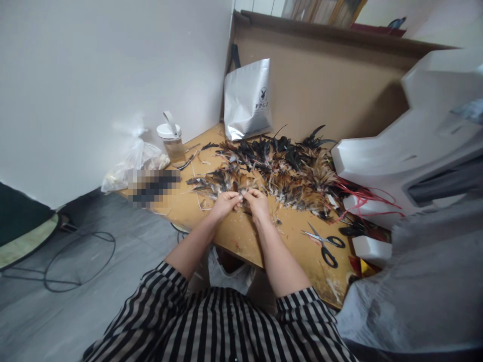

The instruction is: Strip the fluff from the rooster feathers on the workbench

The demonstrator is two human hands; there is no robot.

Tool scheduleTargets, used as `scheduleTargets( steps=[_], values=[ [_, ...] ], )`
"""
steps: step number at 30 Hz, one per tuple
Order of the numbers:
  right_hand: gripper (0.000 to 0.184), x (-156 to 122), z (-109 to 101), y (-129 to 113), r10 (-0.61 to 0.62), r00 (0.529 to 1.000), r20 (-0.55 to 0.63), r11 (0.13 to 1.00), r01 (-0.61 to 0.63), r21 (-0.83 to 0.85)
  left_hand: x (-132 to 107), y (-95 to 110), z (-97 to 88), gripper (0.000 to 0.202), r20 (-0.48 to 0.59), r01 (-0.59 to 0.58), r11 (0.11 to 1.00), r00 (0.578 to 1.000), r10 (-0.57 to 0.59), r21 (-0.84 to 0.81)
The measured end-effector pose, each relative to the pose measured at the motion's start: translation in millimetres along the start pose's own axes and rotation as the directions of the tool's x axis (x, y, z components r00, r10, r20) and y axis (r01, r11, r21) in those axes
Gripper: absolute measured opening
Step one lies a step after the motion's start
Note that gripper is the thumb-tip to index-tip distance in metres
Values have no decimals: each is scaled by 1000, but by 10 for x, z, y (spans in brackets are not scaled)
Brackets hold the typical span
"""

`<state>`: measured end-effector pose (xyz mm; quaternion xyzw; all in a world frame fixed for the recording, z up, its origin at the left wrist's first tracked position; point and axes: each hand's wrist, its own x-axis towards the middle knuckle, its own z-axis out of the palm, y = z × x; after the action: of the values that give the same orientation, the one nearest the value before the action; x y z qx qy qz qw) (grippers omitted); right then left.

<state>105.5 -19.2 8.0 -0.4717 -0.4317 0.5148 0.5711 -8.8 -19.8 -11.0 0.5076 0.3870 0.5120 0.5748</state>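
My left hand and my right hand meet over the table, fingertips close together in a pinch. Between them a small brown feather seems to stick up, though the fingers hide most of what they grip. Just beyond the hands lies a loose row of brown and grey feathers. Behind and to the right spreads a bigger heap of black and tan feathers. Scissors with black handles rest on the table right of my right hand, blades apart.
The wooden table has a silver bag at its back, against a cardboard panel. On the left stand a lidded drink bottle and a plastic bag. Red ties and white foam are on the right.
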Motion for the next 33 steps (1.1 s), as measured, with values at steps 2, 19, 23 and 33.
scheduleTargets(
  steps=[2,19,23,33],
  values=[
    [25,14,-20,-9,-3,1000,15,1000,4,-19,1,6,-2,23,-24,0,1000,1000,-1,-6],
    [23,273,-416,125,-261,965,-39,780,187,-597,62,1,-110,21,-186,-14,861,978,-94,-508],
    [22,214,-334,72,-363,930,55,580,272,-768,52,6,-106,22,-155,-14,864,985,-75,-503],
    [21,159,-225,-53,-460,887,-36,700,338,-629,29,8,-91,22,-55,52,876,994,-89,-480]
  ],
)
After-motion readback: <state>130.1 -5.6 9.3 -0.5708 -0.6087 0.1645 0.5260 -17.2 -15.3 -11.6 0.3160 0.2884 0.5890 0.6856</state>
